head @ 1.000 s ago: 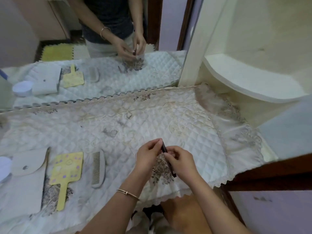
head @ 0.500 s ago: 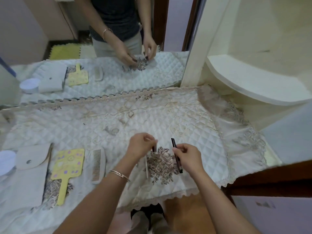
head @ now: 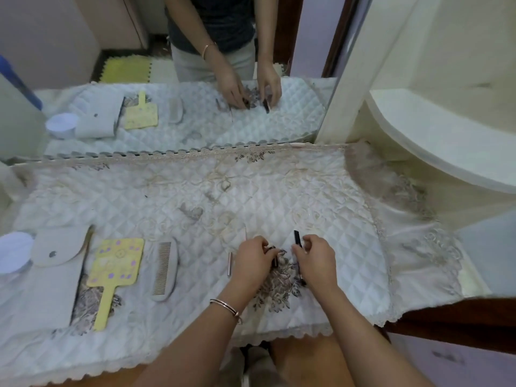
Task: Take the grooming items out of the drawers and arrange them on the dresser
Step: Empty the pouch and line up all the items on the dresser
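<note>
Both hands rest low on the quilted dresser cover [head: 195, 196], near its front edge. My right hand [head: 317, 259] pinches a thin black pencil-like stick [head: 297, 238], whose top pokes out above the fingers. My left hand [head: 254, 259] is closed on a small dark piece [head: 274, 259], mostly hidden by the fingers. A thin pale stick [head: 229, 263] lies on the cover just left of my left hand. Further left lie a grey comb [head: 164, 268], a yellow hand mirror [head: 116, 263], a grey snap pouch [head: 55, 255] and a white round jar [head: 12, 252].
A wall mirror [head: 195, 121] stands along the back of the dresser and reflects the items and the person. A cream curved shelf [head: 435, 143] juts out at the right. The cover's lace edge [head: 418, 247] drapes over the right end.
My hands were together on the dark stick; they have pulled apart and dropped onto the cover. The pale stick has left my left hand and lies on the cover beside it.
</note>
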Motion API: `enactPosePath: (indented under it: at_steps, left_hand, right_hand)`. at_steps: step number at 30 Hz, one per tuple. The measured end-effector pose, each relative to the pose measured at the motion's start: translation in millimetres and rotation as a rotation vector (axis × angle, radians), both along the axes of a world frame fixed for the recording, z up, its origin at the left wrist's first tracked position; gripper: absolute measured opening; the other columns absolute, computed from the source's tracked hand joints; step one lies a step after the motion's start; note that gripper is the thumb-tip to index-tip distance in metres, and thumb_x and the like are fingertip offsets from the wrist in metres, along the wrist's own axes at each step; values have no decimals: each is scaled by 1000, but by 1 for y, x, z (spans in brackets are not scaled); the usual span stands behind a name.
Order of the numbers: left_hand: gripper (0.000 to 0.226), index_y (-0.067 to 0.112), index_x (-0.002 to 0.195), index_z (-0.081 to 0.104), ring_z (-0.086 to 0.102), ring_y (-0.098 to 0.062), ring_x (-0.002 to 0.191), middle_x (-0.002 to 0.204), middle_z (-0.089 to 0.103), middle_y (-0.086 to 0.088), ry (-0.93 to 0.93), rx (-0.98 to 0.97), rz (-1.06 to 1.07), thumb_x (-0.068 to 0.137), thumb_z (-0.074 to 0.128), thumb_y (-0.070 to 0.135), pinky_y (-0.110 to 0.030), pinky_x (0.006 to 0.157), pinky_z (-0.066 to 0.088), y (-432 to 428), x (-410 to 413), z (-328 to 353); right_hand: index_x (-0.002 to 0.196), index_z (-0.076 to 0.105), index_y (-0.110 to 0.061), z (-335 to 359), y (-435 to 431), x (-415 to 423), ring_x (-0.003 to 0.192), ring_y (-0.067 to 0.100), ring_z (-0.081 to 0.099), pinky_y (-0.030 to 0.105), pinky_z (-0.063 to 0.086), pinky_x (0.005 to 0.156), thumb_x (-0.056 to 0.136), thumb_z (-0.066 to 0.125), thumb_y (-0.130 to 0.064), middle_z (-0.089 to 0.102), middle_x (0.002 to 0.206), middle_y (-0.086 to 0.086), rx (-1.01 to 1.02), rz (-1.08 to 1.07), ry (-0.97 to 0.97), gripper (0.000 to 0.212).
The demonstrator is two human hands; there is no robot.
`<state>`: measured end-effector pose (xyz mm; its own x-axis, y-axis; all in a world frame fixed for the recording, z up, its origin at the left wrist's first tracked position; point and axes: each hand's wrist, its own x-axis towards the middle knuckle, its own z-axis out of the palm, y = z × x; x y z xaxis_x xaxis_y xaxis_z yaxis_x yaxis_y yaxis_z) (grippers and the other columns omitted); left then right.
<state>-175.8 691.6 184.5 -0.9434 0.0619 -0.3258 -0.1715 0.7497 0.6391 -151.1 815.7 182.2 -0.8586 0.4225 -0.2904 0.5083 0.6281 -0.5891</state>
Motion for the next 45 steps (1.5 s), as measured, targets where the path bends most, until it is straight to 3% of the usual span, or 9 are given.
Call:
enactPosePath:
  at_steps: [5,11,18,24,28,36,40,43,45]
  left_hand:
    - [23,8,108,62,62,-10,76,103,68,-9,11,76,65,89,53,19,-18,67,48,-32,11,15]
    - [21,17,105,64,60,-11,80,99,68,1,45,25,300,90,52,23,-22,72,45,-131,57,26]
    - [23,13,109,64,59,-14,90,103,69,-5,143,-60,632,89,55,21,-24,75,41,-251,103,31]
    - [46,8,128,47,45,-28,123,134,49,-14,119,-174,537,86,58,22,-35,104,32,-339,69,12]
    - [64,7,133,37,37,-31,125,137,43,-15,34,-242,352,83,60,39,-35,104,26,-374,35,-10]
    - [85,18,140,26,37,-30,128,140,40,-11,-90,86,377,71,74,32,-39,101,36,-393,12,-19]
    - [69,11,126,43,47,-26,119,130,48,-11,-113,172,379,69,77,28,-35,93,43,-398,8,-11]
    - [51,14,111,48,56,-19,100,111,58,-4,-137,391,403,70,77,21,-27,71,45,-402,8,4]
    - [48,16,110,48,60,-16,96,107,61,0,-182,563,396,71,77,19,-29,73,50,-403,6,16]
  right_hand:
    - [118,58,-12,9,-5,1,104,23,57,34,50,80,88,53,-21,62,116,7,100,129,40,32]
    - [118,60,-13,15,-45,10,103,23,57,35,49,89,90,53,-19,62,102,3,49,493,74,30]
    - [115,61,-17,16,-144,14,114,21,51,29,38,97,89,55,-23,62,119,2,27,814,116,28]
    - [122,56,-17,23,-270,-28,119,20,47,31,39,98,90,52,-24,56,126,4,40,972,142,33]
    - [131,48,-10,23,-345,-57,127,29,44,38,38,102,84,52,-8,48,138,12,165,1065,178,47]
    - [107,66,-5,22,-382,-75,107,33,61,41,51,88,79,58,-5,67,113,17,342,1089,243,29]
    - [120,58,-17,34,-378,-75,121,23,50,36,46,94,94,45,-17,59,125,6,287,1011,93,29]
    - [118,60,-16,46,-372,-72,121,24,51,37,47,92,94,46,-16,62,124,6,225,938,169,28]
    - [115,63,-15,56,-365,-71,117,24,54,38,49,87,94,45,-17,66,119,6,205,928,233,28]
